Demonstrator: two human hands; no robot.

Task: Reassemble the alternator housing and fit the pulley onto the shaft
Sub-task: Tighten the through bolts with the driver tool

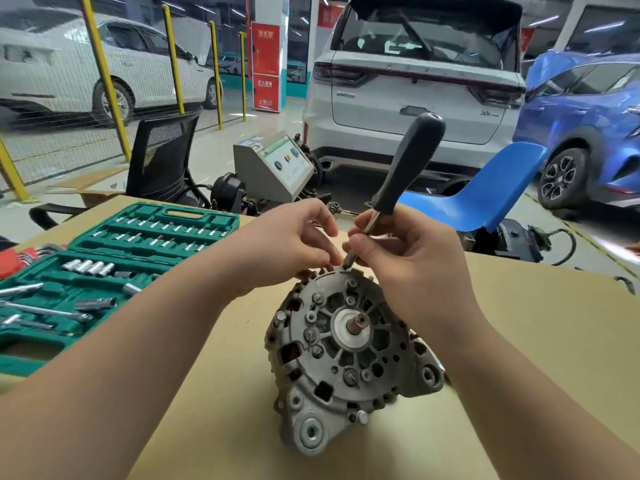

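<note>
A brown desk filled the lower view, its far edge running behind the hands and its right half bare. An open green socket case lay along the left edge, well apart from the work, with red hex keys just beyond it. Past the far edge stood a black chair and a blue chair. The alternator sat near the middle of the desk, tilted toward the viewer, its bare shaft sticking up from the hub, with open desk on either side of it. The right hand pinched the metal shank of a screwdriver, fingers curled round it, the tip at the housing's far rim and the black handle leaning up and right. The left hand had its fingers curled down at that same rim, beside the tip; whether they held anything could not be told.
</note>
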